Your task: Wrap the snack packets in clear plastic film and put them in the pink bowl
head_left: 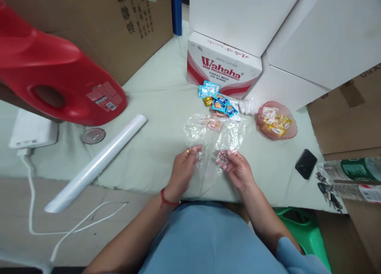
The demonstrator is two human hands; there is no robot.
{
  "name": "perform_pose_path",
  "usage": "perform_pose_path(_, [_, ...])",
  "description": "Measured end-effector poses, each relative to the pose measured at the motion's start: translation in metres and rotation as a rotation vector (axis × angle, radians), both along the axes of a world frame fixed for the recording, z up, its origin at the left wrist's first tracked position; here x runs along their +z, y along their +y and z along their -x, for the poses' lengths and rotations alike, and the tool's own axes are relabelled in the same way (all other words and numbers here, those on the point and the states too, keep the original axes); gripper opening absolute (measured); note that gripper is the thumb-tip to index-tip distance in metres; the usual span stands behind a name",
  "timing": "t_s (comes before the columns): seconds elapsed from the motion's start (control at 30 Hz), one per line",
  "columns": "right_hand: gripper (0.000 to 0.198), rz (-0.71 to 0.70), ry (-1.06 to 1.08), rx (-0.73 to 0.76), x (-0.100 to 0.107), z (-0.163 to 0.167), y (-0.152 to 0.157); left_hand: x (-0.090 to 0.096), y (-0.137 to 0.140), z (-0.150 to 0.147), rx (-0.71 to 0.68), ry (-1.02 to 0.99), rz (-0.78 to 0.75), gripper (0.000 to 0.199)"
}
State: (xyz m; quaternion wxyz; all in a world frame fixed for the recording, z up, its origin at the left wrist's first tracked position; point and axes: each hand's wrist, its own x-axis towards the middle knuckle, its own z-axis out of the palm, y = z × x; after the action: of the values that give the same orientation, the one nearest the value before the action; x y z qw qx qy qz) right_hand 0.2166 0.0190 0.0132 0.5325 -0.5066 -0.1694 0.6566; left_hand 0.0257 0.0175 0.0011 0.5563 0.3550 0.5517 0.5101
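Clear plastic film (232,134), in front of the Wahaha carton (220,69). I see left hand (183,166) and right hand (240,170) each pinching one side, probably to keep it spread.

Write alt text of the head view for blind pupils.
Left hand and right hand hold clear plastic over a pale cloth. Beyond are blue packets by a Wahaha box; to the right, a pink bowl of yellow packets.
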Motion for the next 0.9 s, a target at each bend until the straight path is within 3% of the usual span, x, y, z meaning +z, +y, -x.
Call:
perform_pose_path(0.1, [0.037, 0.088, 0.084, 0.046, 0.003, -0.028, 0.002, 0.006, 0.015, 0.025, 0.031, -0.317, 0.185, 0.047])
perform_pose_path(0.2, [0.036, 0.108, 0.059, 0.068, 0.002, -0.054, 0.004, 0.011, 0.027, 0.045, 0.007, -0.393, 0.266, 0.039])
perform_pose_path(0.4, [0.048, 0.152, -0.249, 0.205, -0.008, -0.083, 0.005, 0.000, 0.034, 0.068, -0.044, -0.116, 0.337, 0.042])
perform_pose_path(0.5, [0.057, 0.142, -0.393, 0.245, -0.013, -0.087, 0.006, -0.009, 0.030, 0.079, -0.174, 0.040, 0.301, 0.045])
perform_pose_path(0.6, [0.061, 0.117, -0.490, 0.262, -0.018, -0.090, 0.007, -0.010, 0.027, 0.090, -0.195, 0.442, 0.170, 0.034])
perform_pose_path(0.73, [0.060, 0.099, -0.547, 0.281, -0.020, -0.093, 0.008, 0.005, 0.024, 0.087, 0.057, 1.023, -0.242, 0.024])
perform_pose_path(0.8, [0.059, 0.094, -0.556, 0.296, -0.019, -0.094, 0.008, 0.010, 0.025, 0.071, -0.064, 1.081, -0.445, 0.027])
perform_pose_path(0.9, [0.059, 0.095, -0.561, 0.311, -0.017, -0.095, 0.007, 0.005, 0.036, 0.041, -0.443, 1.039, -0.583, 0.033])
